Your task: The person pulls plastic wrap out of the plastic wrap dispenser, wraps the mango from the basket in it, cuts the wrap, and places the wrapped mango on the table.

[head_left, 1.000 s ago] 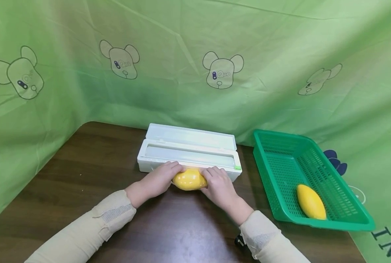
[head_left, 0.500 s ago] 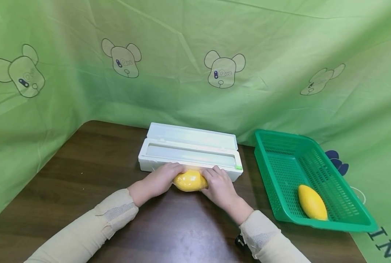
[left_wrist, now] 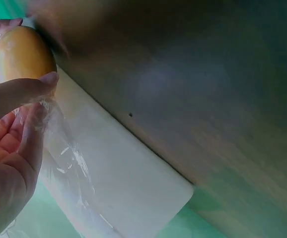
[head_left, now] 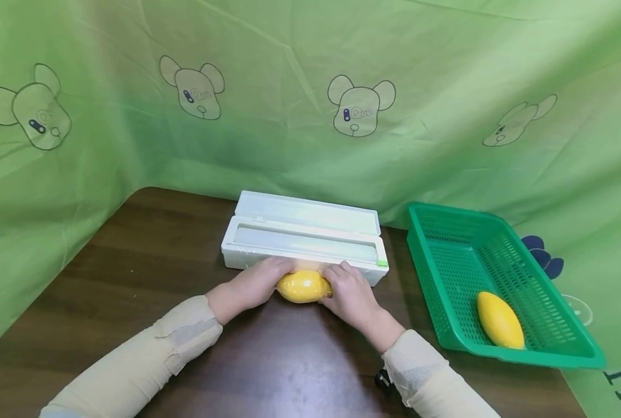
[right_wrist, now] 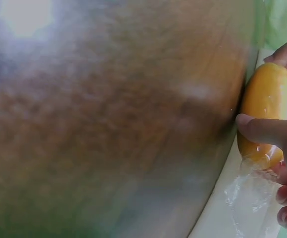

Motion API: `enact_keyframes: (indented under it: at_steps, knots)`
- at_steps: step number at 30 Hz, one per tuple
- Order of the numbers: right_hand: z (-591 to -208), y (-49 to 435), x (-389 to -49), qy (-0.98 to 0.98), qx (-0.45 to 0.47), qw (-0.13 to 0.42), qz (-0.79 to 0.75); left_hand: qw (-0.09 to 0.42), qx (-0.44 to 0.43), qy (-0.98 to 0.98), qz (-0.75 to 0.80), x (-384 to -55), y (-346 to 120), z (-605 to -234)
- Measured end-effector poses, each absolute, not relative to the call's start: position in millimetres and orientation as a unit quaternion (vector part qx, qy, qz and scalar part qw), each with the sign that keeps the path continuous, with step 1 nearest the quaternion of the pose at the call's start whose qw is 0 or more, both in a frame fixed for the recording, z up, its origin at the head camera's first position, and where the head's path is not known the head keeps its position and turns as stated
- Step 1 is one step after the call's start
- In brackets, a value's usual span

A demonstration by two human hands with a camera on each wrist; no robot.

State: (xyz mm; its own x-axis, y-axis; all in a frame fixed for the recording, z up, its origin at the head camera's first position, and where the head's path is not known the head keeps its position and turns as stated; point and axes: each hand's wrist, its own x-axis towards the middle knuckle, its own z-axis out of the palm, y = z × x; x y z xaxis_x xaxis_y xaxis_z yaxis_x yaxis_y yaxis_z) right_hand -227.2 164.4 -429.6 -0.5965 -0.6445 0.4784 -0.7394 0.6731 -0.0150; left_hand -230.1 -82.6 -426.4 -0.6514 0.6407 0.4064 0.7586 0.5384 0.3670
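fruit point(head_left: 303, 287) under film point(right_wrist: 250, 193)
left hand point(head_left: 260, 283) and right hand point(head_left: 350, 294) pinch opposite ends in front of the box point(head_left: 242, 255), seemingly to hold the film snug; behind, the lid point(head_left: 307, 213) is tipped back, presumably for access.

The place looks like a small screened-off table corner; what kind of room lies beyond it cannot be told. Green cloth point(head_left: 269, 157) encloses the far edge and both sides, hanging in creases and folds like a curtain. It is printed with cartoon animal heads point(head_left: 356, 113) and, at the right, large dark letters point(head_left: 620, 374). The dark wood-look table point(head_left: 159, 249) reaches close to it.
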Motion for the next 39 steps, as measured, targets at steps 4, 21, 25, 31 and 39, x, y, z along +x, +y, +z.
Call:
enact_keyframes:
  at_steps: [4, 21, 25, 31, 39]
  knots:
    - [-425.0, 161.2, -227.3, -0.892, 0.385, 0.211, 0.106, 0.063, -0.384, -0.893, -0.227, -225.4, -82.1, -414.4]
    - [-405.3, 165.3, -208.5, -0.918, 0.345, 0.113, 0.159, 0.156, -0.400, -0.901, -0.062, -197.7, -65.7, -397.6]
    - [-402.2, 170.8, -205.7, -0.918, 0.348, 0.083, 0.170, 0.179, -0.398, -0.895, -0.088, -197.7, -65.4, -403.3]
    - [-395.0, 179.2, -202.6, -0.922, 0.346, 0.078, 0.157, 0.159, -0.404, -0.887, -0.157, -200.4, -67.8, -406.8]
    - [-396.6, 165.1, -198.1, -0.861, 0.454, 0.203, 0.105, 0.128, -0.393, -0.887, -0.204, -203.5, -70.6, -405.2]
